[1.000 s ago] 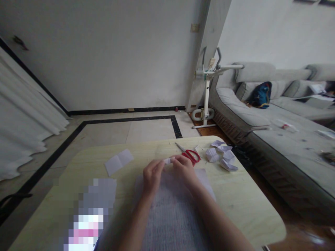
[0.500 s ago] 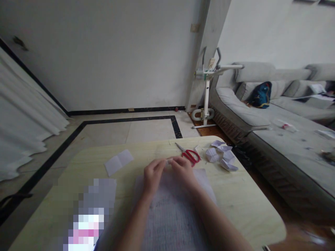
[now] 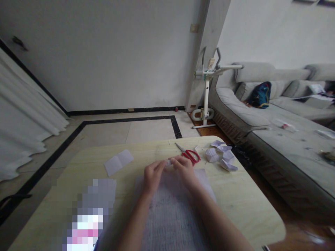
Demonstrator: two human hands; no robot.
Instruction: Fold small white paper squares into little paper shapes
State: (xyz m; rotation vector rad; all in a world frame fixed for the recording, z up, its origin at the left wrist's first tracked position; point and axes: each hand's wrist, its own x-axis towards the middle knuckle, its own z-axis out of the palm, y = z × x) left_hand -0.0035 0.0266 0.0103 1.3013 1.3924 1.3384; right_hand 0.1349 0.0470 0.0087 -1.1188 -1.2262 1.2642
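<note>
Close together over the table, my left hand (image 3: 154, 174) and my right hand (image 3: 183, 169) both pinch a small piece of white paper (image 3: 169, 162). Only a bit of the paper shows between the fingertips. Under my forearms lies a large sheet with writing (image 3: 171, 216). Just beyond my right hand rest red-handled scissors (image 3: 192, 156), blades pointing away to the left. Several folded paper pieces (image 3: 227, 158) are grouped at the far right of the table. A creased white paper (image 3: 118, 162) lies flat to the left of my left hand.
The light wooden table (image 3: 251, 202) has rounded corners. A blurred-out patch (image 3: 86, 216) covers something at its left side. To the right stands a grey sofa (image 3: 293, 139) with a blue bag (image 3: 261, 94). White exercise equipment (image 3: 206, 94) stands by the wall, and a white curtain (image 3: 23, 115) hangs left.
My hands stay in nearly the same place, with a slight shift of the fingers. A little more of the white paper shows between them.
</note>
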